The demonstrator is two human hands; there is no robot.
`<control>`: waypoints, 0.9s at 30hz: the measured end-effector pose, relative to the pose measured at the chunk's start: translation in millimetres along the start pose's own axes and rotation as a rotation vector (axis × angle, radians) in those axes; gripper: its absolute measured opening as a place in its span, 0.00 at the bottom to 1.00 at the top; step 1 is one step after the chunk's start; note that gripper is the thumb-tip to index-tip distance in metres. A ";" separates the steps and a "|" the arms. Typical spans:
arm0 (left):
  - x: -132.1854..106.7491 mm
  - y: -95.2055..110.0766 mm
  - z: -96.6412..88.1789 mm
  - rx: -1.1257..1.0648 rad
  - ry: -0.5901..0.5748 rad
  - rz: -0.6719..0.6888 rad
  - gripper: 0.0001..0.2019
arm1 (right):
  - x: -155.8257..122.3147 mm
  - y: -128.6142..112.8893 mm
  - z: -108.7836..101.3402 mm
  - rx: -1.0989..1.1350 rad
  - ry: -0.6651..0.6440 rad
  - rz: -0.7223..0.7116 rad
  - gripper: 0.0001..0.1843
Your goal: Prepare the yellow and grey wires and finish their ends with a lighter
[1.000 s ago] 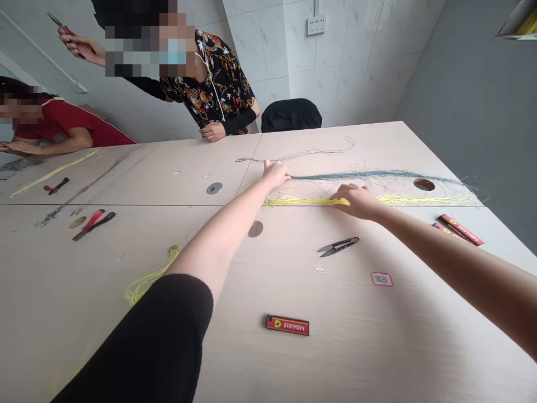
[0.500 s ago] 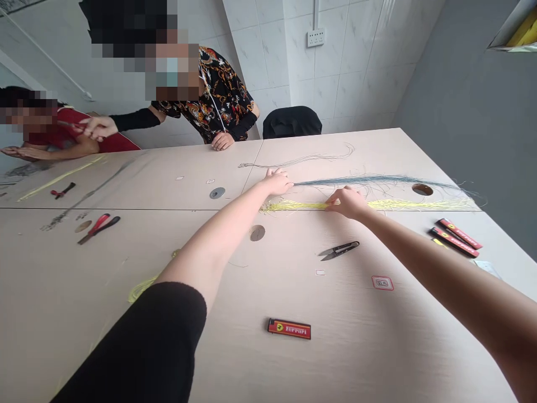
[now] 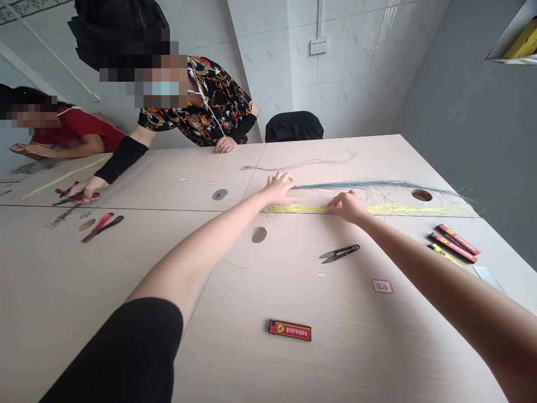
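Note:
My left hand is at the left end of a blue-grey bundle of thin threads, fingers apart, its thumb slightly blurred. Lower and to the right, my right hand has thumb and fingers closed on a yellow bundle of threads lying flat along the table seam. The knotted-looking left end of the yellow threads is just below my left hand. Thread snips rest on the table below my right hand.
A red lighter lies in front, several more lighters at the right. Loose dark threads lie farther back. Holes, including one at the right, pierce the table. A co-worker's hand touches a red-handled tool; red-and-black-handled pliers lie nearby.
My left hand's fingers have spread at the blue-grey threads. My right hand stays on the yellow threads. The co-worker's raised hand has come down to the red-handled tool. Yellow coils near my left forearm no longer show.

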State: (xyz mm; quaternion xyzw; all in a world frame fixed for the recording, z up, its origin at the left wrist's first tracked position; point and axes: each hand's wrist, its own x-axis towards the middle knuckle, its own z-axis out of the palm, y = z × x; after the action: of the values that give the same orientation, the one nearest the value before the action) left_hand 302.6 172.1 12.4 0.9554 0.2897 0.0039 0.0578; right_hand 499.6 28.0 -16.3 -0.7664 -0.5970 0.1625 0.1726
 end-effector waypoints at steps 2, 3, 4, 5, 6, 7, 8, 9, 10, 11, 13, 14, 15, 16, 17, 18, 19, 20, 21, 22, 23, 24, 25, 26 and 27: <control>-8.9 5.2 3.7 -0.011 -0.058 0.044 0.26 | -1.2 -3.4 0.9 -0.044 0.005 -0.025 0.06; -12.1 7.6 6.1 -0.016 -0.081 0.054 0.25 | -1.9 -5.4 1.4 -0.063 0.009 -0.035 0.06; -14.4 9.7 8.6 -0.020 -0.098 0.055 0.23 | -2.6 -7.3 2.0 -0.083 0.010 -0.039 0.07; -16.1 11.6 11.0 -0.025 -0.111 0.049 0.22 | -3.2 -9.1 2.6 -0.102 0.005 -0.038 0.08; -17.2 13.4 13.2 -0.029 -0.122 0.041 0.21 | -3.8 -10.7 3.1 -0.125 -0.004 -0.040 0.09; -17.9 15.0 15.1 -0.032 -0.127 0.031 0.19 | -4.4 -12.0 3.6 -0.152 -0.017 -0.044 0.11; -18.4 16.6 16.6 -0.037 -0.123 0.021 0.18 | -4.9 -13.1 4.1 -0.182 -0.031 -0.049 0.12; -18.8 18.1 17.6 -0.044 -0.113 0.012 0.16 | -5.3 -14.0 4.6 -0.215 -0.044 -0.059 0.13; -19.2 19.6 18.2 -0.053 -0.099 0.006 0.14 | -5.7 -14.6 5.1 -0.247 -0.054 -0.075 0.13; -19.6 21.2 18.3 -0.064 -0.086 0.004 0.11 | -6.1 -15.1 5.6 -0.277 -0.061 -0.095 0.13; -20.1 24.3 17.3 -0.089 -0.079 0.010 0.06 | -7.1 -15.7 6.5 -0.330 -0.080 -0.122 0.13; -20.2 25.8 16.5 -0.096 -0.086 0.014 0.05 | -7.8 -15.9 7.0 -0.353 -0.091 -0.131 0.13; -20.1 27.3 15.5 -0.098 -0.097 0.016 0.06 | -8.7 -15.9 7.6 -0.375 -0.102 -0.138 0.13; -19.8 28.7 14.6 -0.094 -0.110 0.017 0.06 | -9.8 -15.9 8.2 -0.399 -0.107 -0.145 0.14; -19.5 30.0 13.9 -0.086 -0.122 0.019 0.07 | -10.9 -15.8 8.8 -0.427 -0.100 -0.161 0.15; -19.3 31.2 13.5 -0.074 -0.132 0.023 0.08 | -11.9 -15.5 9.3 -0.458 -0.080 -0.188 0.17; -19.2 32.3 13.4 -0.059 -0.138 0.028 0.08 | -12.8 -15.0 9.9 -0.489 -0.051 -0.225 0.18; -19.4 33.3 13.6 -0.043 -0.142 0.034 0.08 | -13.3 -14.3 10.2 -0.513 -0.019 -0.260 0.19; -20.0 34.1 14.0 -0.027 -0.143 0.038 0.08 | -13.5 -13.5 10.3 -0.524 0.007 -0.290 0.19; -20.8 34.7 14.7 -0.013 -0.142 0.040 0.08 | -13.3 -12.6 10.2 -0.520 0.020 -0.311 0.19; -21.8 35.2 15.5 -0.004 -0.138 0.040 0.09 | -12.7 -11.7 9.8 -0.501 0.020 -0.318 0.19; -22.9 35.6 16.2 -0.004 -0.132 0.035 0.09 | -11.7 -10.8 9.0 -0.468 0.012 -0.314 0.18; -24.0 35.8 16.9 -0.012 -0.125 0.028 0.09 | -10.6 -10.1 8.0 -0.427 0.000 -0.307 0.17; -24.9 36.1 17.5 -0.027 -0.121 0.020 0.09 | -9.4 -9.6 6.8 -0.382 -0.011 -0.305 0.17; -25.6 36.3 17.9 -0.047 -0.121 0.010 0.09 | -8.4 -9.5 5.4 -0.337 -0.024 -0.304 0.16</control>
State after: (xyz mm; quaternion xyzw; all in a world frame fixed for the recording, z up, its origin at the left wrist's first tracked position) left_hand 302.1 126.0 -0.6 0.9536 0.2808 -0.0468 0.0977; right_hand 487.0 22.3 -16.4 -0.6835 -0.7265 0.0416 0.0573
